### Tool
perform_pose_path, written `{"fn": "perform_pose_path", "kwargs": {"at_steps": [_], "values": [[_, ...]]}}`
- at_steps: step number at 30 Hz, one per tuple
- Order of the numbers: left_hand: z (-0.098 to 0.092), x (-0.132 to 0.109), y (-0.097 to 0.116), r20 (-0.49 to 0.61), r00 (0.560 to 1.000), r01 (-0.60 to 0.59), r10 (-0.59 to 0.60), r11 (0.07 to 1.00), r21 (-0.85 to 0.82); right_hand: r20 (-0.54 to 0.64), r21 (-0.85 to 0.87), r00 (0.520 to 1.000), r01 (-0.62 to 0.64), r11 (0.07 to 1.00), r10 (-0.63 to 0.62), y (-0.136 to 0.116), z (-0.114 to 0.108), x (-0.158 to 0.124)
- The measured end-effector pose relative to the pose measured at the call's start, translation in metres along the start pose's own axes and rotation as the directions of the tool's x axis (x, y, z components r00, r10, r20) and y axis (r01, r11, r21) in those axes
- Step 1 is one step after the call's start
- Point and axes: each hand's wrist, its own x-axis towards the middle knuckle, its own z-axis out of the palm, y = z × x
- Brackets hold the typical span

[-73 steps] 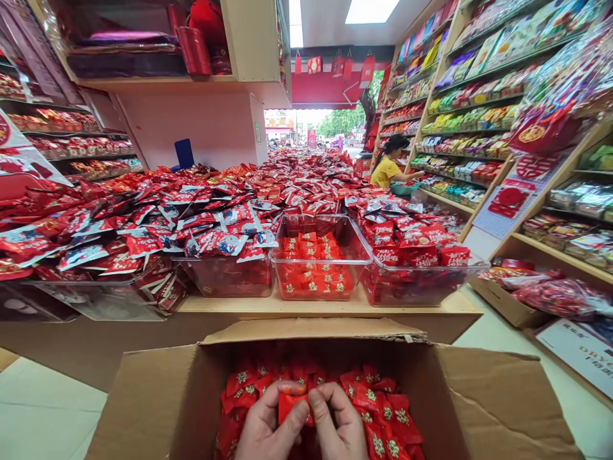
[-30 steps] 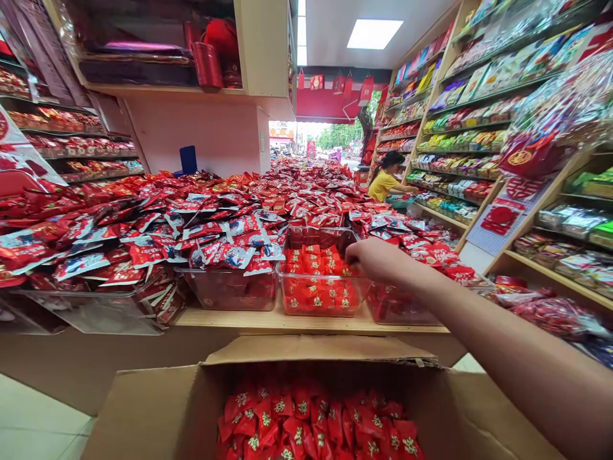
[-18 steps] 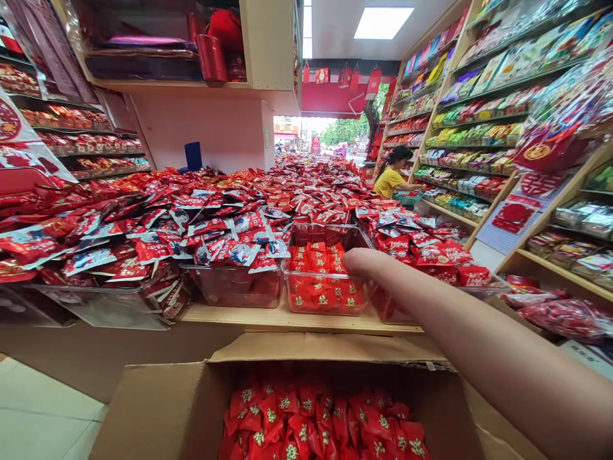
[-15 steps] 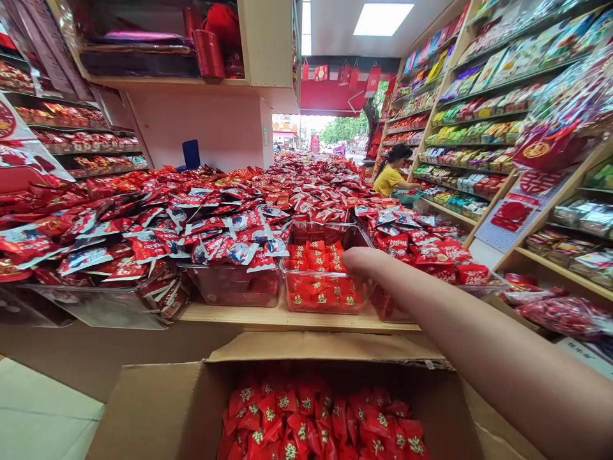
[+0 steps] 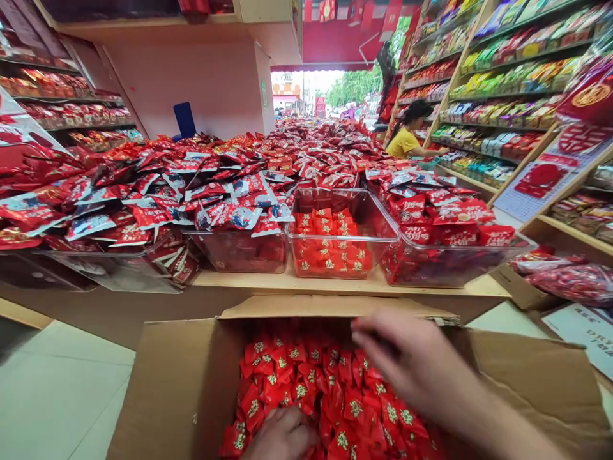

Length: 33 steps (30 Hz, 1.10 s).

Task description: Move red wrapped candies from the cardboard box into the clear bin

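Inside the cardboard box [image 5: 177, 377] lie many small red wrapped packets [image 5: 299, 390] with gold characters. My left hand [image 5: 285, 434] is down among them at the bottom of the view, its fingers curled onto the packets and its fingertips hidden. Above the box's right half is my right hand [image 5: 407, 351], smeared by motion. Its thumb and fingers are apart, and nothing shows between them. On the shelf just behind the box stands a clear plastic bin [image 5: 345, 239], part filled with neatly laid rows of the same red packets [image 5: 330, 255].
Clear bins heaped with red and white snack packets [image 5: 234, 214] stand left of it, and another bin [image 5: 440, 271] right. A wooden ledge [image 5: 249, 279] runs beneath them. A person in yellow [image 5: 405, 142] is by the right-hand shelves [image 5: 507, 102]. Box flaps [image 5: 541, 377] spread outward.
My right hand has come back from the clear bin to above the cardboard box. My left hand has come into view among the packets. The view has tilted down.
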Motion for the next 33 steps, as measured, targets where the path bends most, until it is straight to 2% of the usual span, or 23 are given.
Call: {"fn": "perform_pose_path", "kwargs": {"at_steps": [2, 3, 5, 7, 9, 11, 12, 14, 16, 22, 25, 27, 31, 33], "values": [[-0.007, 0.005, 0.006, 0.082, 0.996, 0.034, -0.031, 0.998, -0.044, 0.19, 0.104, 0.971, -0.169, 0.98, 0.147, 0.005, 0.036, -0.036], [-0.011, 0.007, 0.009, 0.086, 0.993, 0.088, -0.08, 0.992, -0.092, 0.249, 0.143, 0.946, -0.25, 0.958, 0.209, 0.008, 0.053, -0.05], [-0.015, 0.011, 0.014, 0.025, 0.974, 0.223, -0.224, 0.945, -0.237, 0.276, 0.233, 0.91, -0.375, 0.897, 0.308, 0.014, 0.084, -0.07], [-0.017, 0.017, 0.02, -0.036, 0.926, 0.318, -0.376, 0.826, -0.465, 0.229, 0.373, 0.892, -0.451, 0.811, 0.391, 0.015, 0.104, -0.08], [-0.016, 0.024, 0.026, -0.041, 0.868, 0.329, -0.495, 0.635, -0.699, 0.21, 0.544, 0.862, -0.494, 0.678, 0.461, 0.013, 0.115, -0.083], [-0.015, 0.031, 0.031, -0.023, 0.822, 0.281, -0.569, 0.44, -0.853, 0.282, 0.699, 0.825, -0.526, 0.484, 0.489, 0.01, 0.118, -0.082], [-0.016, 0.034, 0.033, -0.022, 0.805, 0.25, -0.592, 0.373, -0.893, 0.329, 0.747, 0.808, -0.54, 0.388, 0.489, 0.009, 0.119, -0.08], [-0.017, 0.038, 0.036, -0.038, 0.778, 0.196, -0.627, 0.3, -0.934, 0.371, 0.799, 0.785, -0.542, 0.261, 0.495, 0.008, 0.119, -0.075], [-0.018, 0.041, 0.039, -0.051, 0.764, 0.167, -0.643, 0.273, -0.947, 0.333, 0.833, 0.778, -0.507, 0.219, 0.533, 0.008, 0.119, -0.071], [-0.018, 0.044, 0.041, -0.042, 0.798, 0.193, -0.602, 0.32, -0.928, 0.19, 0.897, 0.754, -0.394, 0.201, 0.629, 0.007, 0.123, -0.068], [-0.016, 0.046, 0.04, -0.056, 0.779, 0.183, -0.625, 0.312, -0.932, 0.167, 0.88, 0.74, -0.41, 0.239, 0.652, 0.006, 0.124, -0.069], [-0.016, 0.047, 0.039, -0.065, 0.769, 0.186, -0.636, 0.321, -0.929, 0.102, 0.848, 0.747, -0.411, 0.335, 0.657, 0.007, 0.124, -0.069], [-0.019, 0.05, 0.041, -0.1, 0.779, 0.18, -0.619, 0.374, -0.91, -0.157, 0.746, 0.796, -0.292, 0.598, 0.585, 0.009, 0.122, -0.068], [-0.021, 0.051, 0.044, -0.106, 0.78, 0.181, -0.617, 0.383, -0.906, -0.213, 0.711, 0.804, -0.261, 0.653, 0.554, 0.008, 0.12, -0.067]]}}
